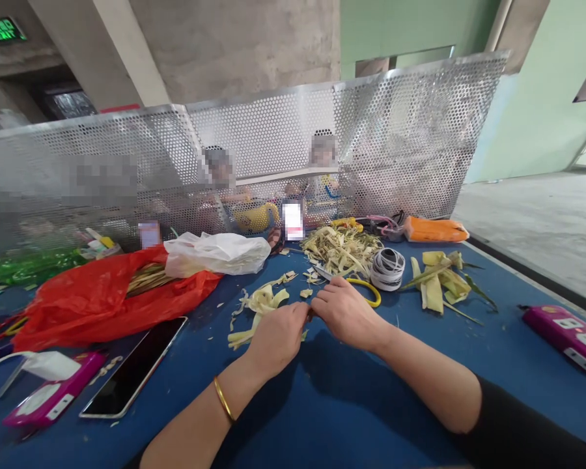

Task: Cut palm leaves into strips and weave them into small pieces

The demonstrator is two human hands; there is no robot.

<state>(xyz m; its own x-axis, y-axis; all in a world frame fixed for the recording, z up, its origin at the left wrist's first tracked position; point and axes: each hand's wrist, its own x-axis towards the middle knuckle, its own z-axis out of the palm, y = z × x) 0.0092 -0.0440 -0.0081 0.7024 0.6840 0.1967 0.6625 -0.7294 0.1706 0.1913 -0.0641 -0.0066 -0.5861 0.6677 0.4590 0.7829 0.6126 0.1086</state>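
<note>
My left hand (280, 335), above a gold bangle on the wrist, is closed with its fingertips pinched together. My right hand (346, 309) is closed too, its fingertips meeting those of the left. Whatever lies between them is hidden by the fingers. Pale dried husk strips (264, 303) lie just behind and left of my left hand. Beyond my right hand are scissors with a yellow handle (375, 293), partly covered by it, and a roll of grey-white flat cord (387, 268). A heap of shredded husk (344, 251) sits farther back.
On the left are a red plastic bag (92, 303) with straw-like strips, a white plastic bag (219, 253) and a black-screened phone (137, 368). Husk pieces (437, 280), an orange packet (434, 229) and a magenta box (566, 339) lie right. A perforated metal screen (273, 130) stands behind, people beyond it.
</note>
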